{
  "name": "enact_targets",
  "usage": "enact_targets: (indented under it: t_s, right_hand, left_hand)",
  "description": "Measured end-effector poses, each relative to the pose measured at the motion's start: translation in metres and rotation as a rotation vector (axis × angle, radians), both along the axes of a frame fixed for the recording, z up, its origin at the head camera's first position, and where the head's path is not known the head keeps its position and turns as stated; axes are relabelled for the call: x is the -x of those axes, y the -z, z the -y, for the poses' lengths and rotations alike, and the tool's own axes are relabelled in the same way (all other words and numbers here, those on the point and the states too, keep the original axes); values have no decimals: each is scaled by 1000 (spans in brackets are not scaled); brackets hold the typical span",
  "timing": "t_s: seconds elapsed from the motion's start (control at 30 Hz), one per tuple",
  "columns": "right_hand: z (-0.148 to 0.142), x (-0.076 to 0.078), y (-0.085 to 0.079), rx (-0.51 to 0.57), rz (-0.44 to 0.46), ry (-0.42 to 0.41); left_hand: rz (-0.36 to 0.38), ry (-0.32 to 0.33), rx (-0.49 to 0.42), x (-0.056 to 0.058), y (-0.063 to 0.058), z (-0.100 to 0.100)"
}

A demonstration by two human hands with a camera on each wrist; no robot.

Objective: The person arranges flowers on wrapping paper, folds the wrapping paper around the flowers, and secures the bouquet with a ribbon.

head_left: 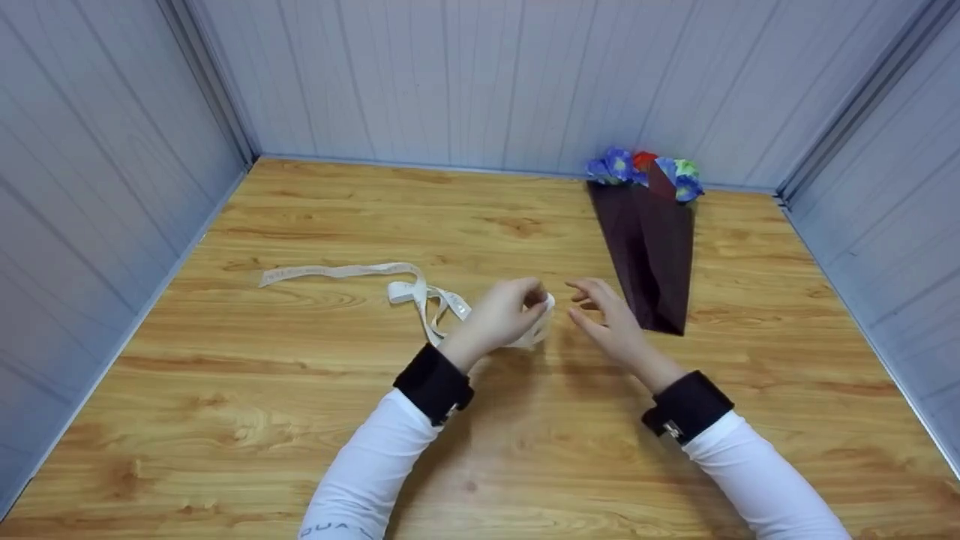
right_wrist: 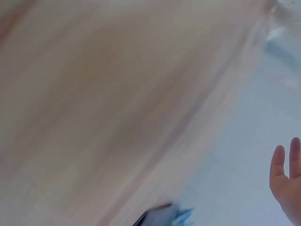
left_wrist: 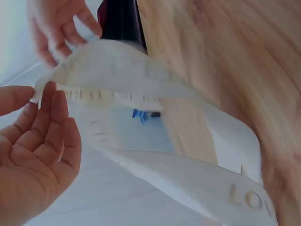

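My left hand (head_left: 501,313) pinches a white ribbon between thumb and fingers, above the middle of the table. In the left wrist view the ribbon (left_wrist: 117,70) loops away from the left hand's fingertips (left_wrist: 59,99), with printed letters on it. The rest of the ribbon (head_left: 341,270) trails to the left over the table in loose curls. Just right of the left hand, my right hand (head_left: 611,319) is held with its fingers apart and slightly bent, holding nothing. A small gap lies between the two hands. The right wrist view is blurred and shows only part of the right hand (right_wrist: 289,183).
A bouquet in dark maroon wrapping (head_left: 652,255) lies at the back right, close beyond the right hand. Its blue, red and green flowers (head_left: 619,165) lie near the back wall (head_left: 480,82). Panelled walls bound the wooden table (head_left: 247,420) on the left, back and right.
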State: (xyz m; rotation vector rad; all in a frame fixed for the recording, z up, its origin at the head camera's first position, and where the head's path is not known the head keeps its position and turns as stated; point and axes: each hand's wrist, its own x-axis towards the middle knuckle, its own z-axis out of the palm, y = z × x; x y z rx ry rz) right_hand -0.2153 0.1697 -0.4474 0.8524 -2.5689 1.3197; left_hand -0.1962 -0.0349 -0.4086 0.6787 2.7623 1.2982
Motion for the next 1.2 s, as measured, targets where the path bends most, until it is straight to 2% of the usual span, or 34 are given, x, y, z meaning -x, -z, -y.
enact_targets:
  t_s: [0.13,0.23,0.33,0.43,0.53,0.63,0.7,0.77,0.87,0.93,1.0,1.07,1.13,1.2]
  right_hand:
    - [13,-3,-5,67,79,-87]
    - [18,-5,-7,93,154,-100]
    - [18,-6,-8,136,272,-98]
    - [16,-5,-6,192,370,-100]
    - [11,-5,-3,269,440,-55]
    - [1,-2,-3,352,486,56]
    - [-7,2,-3,380,486,145]
    - [-15,6,-3,377,448,248]
    - [-23,10,-2,270,334,393]
    - [-25,10,0,153,216,413]
    - [-21,7,2,53,118,332]
    - [-13,2,3,8,83,155]
    - [-3,-4,1,-14,124,-15]
    - [7,-11,-3,-27,215,-138]
  left_hand:
    - [14,32,-8,0,1,-6]
    - [101,45,-57,-1,2,-8]
    - [198,41,-118,-2,2,-5]
    - [224,33,-118,-1,3,2]
    - [185,41,-58,0,4,14]
    - [167,66,-19,0,6,29]
    - [169,59,-20,0,7,38]
    - [186,38,-30,0,8,46]
    - [206,-8,-46,0,8,52]
    - [192,-19,-47,0,8,51]
    - [182,-8,-40,0,8,46]
    - [172,27,-35,0,8,39]
    - [173,72,-39,-1,8,29]
    - [173,118,-48,-2,9,20]
